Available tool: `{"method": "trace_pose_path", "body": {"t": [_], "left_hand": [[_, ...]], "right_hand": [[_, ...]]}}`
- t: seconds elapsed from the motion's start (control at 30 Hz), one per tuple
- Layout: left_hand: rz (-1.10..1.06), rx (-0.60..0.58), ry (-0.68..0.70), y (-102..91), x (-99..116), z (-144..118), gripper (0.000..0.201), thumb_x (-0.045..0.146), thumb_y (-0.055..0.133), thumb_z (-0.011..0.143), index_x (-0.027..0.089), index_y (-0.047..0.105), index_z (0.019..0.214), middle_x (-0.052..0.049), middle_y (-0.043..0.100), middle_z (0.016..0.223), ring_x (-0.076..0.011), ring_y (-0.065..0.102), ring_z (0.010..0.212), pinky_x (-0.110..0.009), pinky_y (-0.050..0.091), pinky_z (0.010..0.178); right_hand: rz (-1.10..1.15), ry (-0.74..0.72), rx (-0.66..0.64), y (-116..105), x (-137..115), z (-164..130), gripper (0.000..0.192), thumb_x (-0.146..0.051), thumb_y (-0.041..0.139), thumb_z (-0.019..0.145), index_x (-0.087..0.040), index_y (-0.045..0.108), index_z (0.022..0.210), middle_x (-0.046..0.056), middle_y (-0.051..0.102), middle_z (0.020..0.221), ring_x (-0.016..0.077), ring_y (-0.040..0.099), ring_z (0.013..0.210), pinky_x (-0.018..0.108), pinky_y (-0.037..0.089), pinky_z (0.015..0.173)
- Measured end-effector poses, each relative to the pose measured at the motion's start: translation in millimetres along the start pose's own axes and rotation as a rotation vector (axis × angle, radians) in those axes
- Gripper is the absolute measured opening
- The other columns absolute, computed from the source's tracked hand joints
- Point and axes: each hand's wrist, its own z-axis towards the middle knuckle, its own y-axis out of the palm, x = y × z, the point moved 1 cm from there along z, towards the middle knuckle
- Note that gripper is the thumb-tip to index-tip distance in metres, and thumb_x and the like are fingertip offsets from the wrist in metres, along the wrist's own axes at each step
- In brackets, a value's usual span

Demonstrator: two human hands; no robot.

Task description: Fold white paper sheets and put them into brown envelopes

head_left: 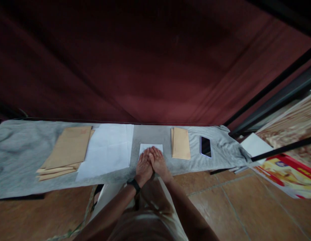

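A small white folded-looking paper [150, 146] lies on the grey cloth in front of me. My left hand [144, 164] rests flat on its left part, fingers stretched forward. Beside it, touching, my right hand [157, 161] lies flat on the right part of the same paper. Both palms cover the paper's near side, so only its far edge and corners show. To the left are large white sheets [107, 147] and a stack of brown envelopes [70, 147]. On the right sits a short pile of smaller tan envelopes [181, 144].
A phone [205, 146] lies right of the tan envelopes. The grey cloth [152, 134] covers a narrow table against a dark red panel [155, 83]. Black metal bars [278, 70] and a red and yellow box [288, 174] stand at the right.
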Motion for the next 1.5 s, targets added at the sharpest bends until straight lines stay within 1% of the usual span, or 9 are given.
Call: {"method": "trace_pose_path", "body": {"t": [0.23, 0.37, 0.47, 0.6, 0.7, 0.9, 1.13, 1.3, 1.5], "left_hand": [[-0.005, 0.079, -0.11, -8.0, -17.4, -2.4, 0.058, 0.025, 0.03, 0.098, 0.001, 0.039, 0.15, -0.021, 0.037, 0.159, -0.0287, 0.031, 0.15, -0.047, 0.029, 0.122], [-0.005, 0.103, -0.158, -13.7, -27.7, -4.0, 0.059, 0.025, 0.031, 0.097, -0.001, 0.038, 0.15, -0.022, 0.038, 0.158, -0.0299, 0.031, 0.15, -0.049, 0.029, 0.122], [-0.017, 0.111, -0.161, -16.5, -17.8, 5.2, 0.059, 0.024, 0.031, 0.097, -0.002, 0.039, 0.149, -0.023, 0.041, 0.156, -0.0294, 0.031, 0.15, -0.05, 0.027, 0.123], [-0.066, 0.094, 0.004, -17.1, 11.1, 29.3, 0.057, 0.025, 0.029, 0.099, 0.007, 0.038, 0.152, -0.015, 0.042, 0.158, -0.0238, 0.03, 0.151, -0.046, 0.023, 0.125], [-0.069, 0.024, 0.036, -13.8, 19.2, 41.4, 0.056, 0.03, 0.027, 0.101, 0.007, 0.043, 0.149, -0.015, 0.043, 0.157, -0.0235, 0.033, 0.149, -0.044, 0.024, 0.125], [-0.024, 0.018, 0.05, -8.0, -1.5, 38.4, 0.057, 0.032, 0.027, 0.101, 0.009, 0.038, 0.152, -0.013, 0.037, 0.16, -0.022, 0.026, 0.152, -0.044, 0.021, 0.126], [-0.007, 0.064, -0.074, -9.8, -21.2, 25.0, 0.06, 0.034, 0.028, 0.101, 0.005, 0.036, 0.153, -0.017, 0.036, 0.16, -0.0262, 0.029, 0.151, -0.047, 0.025, 0.124], [-0.005, 0.058, -0.076, -13.0, -25.3, 19.7, 0.061, 0.033, 0.03, 0.1, 0.003, 0.036, 0.152, -0.019, 0.035, 0.16, -0.028, 0.027, 0.152, -0.047, 0.025, 0.124], [0.031, 0.005, -0.013, -16.9, -25.5, 17.8, 0.062, 0.018, 0.033, 0.094, 0.003, 0.031, 0.154, -0.019, 0.033, 0.162, -0.0279, 0.023, 0.153, -0.048, 0.023, 0.124]], "right_hand": [[-0.171, 0.049, 0.05, -5.6, 16.4, -18.0, 0.05, -0.035, 0.037, 0.106, -0.012, 0.044, 0.15, 0.015, 0.045, 0.155, 0.0261, 0.04, 0.145, 0.047, 0.032, 0.118], [-0.235, 0.078, 0.069, -6.6, 23.8, -28.8, 0.053, -0.033, 0.039, 0.105, -0.008, 0.039, 0.152, 0.018, 0.044, 0.155, 0.0265, 0.04, 0.144, 0.046, 0.032, 0.117], [-0.251, 0.078, 0.07, -6.8, 25.5, -32.1, 0.054, -0.033, 0.039, 0.105, -0.006, 0.04, 0.152, 0.019, 0.045, 0.155, 0.0261, 0.04, 0.144, 0.044, 0.031, 0.118], [-0.258, 0.069, 0.039, -7.9, 25.6, -32.9, 0.053, -0.024, 0.038, 0.102, -0.006, 0.041, 0.151, 0.017, 0.042, 0.157, 0.0262, 0.038, 0.145, 0.044, 0.028, 0.119], [-0.266, 0.07, 0.027, -7.4, 26.0, -32.9, 0.052, -0.018, 0.038, 0.1, -0.006, 0.044, 0.15, 0.016, 0.042, 0.157, 0.0261, 0.038, 0.146, 0.043, 0.026, 0.12], [-0.244, 0.097, 0.044, -4.8, 25.3, -30.9, 0.051, -0.026, 0.034, 0.104, -0.007, 0.043, 0.15, 0.017, 0.046, 0.154, 0.0247, 0.038, 0.146, 0.044, 0.029, 0.12], [-0.2, 0.153, 0.053, -9.7, 22.7, -32.3, 0.052, -0.025, 0.035, 0.104, -0.005, 0.039, 0.152, 0.019, 0.045, 0.154, 0.0254, 0.04, 0.145, 0.045, 0.032, 0.119], [-0.108, 0.196, 0.074, -13.0, 9.7, -14.4, 0.052, -0.026, 0.033, 0.105, -0.002, 0.042, 0.15, 0.02, 0.045, 0.154, 0.0269, 0.038, 0.146, 0.048, 0.032, 0.119], [0.039, 0.041, -0.041, -2.5, -8.5, 23.5, 0.051, -0.032, 0.028, 0.107, -0.009, 0.046, 0.149, 0.013, 0.045, 0.156, 0.0187, 0.035, 0.148, 0.038, 0.031, 0.122]]}}
